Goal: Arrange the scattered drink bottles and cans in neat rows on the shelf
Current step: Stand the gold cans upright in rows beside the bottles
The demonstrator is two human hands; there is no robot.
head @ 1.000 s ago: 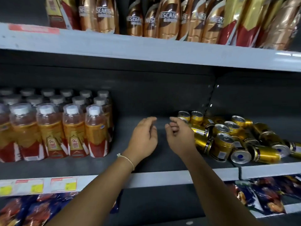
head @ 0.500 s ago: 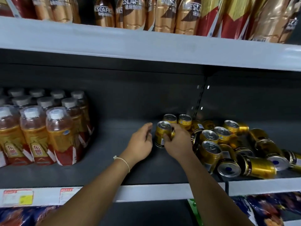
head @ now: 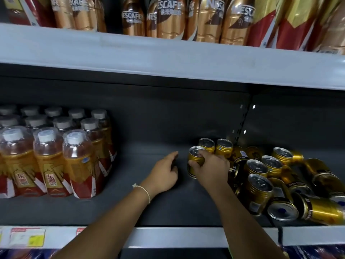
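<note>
From the head camera, the right hand point(head: 211, 165) is curled round a gold can point(head: 196, 161), fingers over its rim and thumb on its side, holding it upright just above or on the dark shelf point(head: 149, 208) near the middle of its depth; whether the can's base touches the shelf cannot be told. The left hand point(head: 164, 174) lies just beside it to the left, fingers loosely bent and holding nothing, its fingertips close to the can but apart from it. A thin bracelet point(head: 142, 189) circles the left wrist.

Two more gold cans point(head: 214, 145) stand upright side by side directly behind the held one, toward the back edge of the shelf. To the right, a heap of scattered cans point(head: 276, 180) covers the right end of the shelf, some upright, many lying on their sides with ends facing forward.

At the left end of the shelf, shrink-wrapped packs of amber drink bottles point(head: 48, 161) with white caps stand in rows. Price labels point(head: 28, 238) sit on the shelf's front edge at the left. On the upper shelf point(head: 168, 55), bronze Nescafé bottles point(head: 169, 17) stand in a line.
</note>
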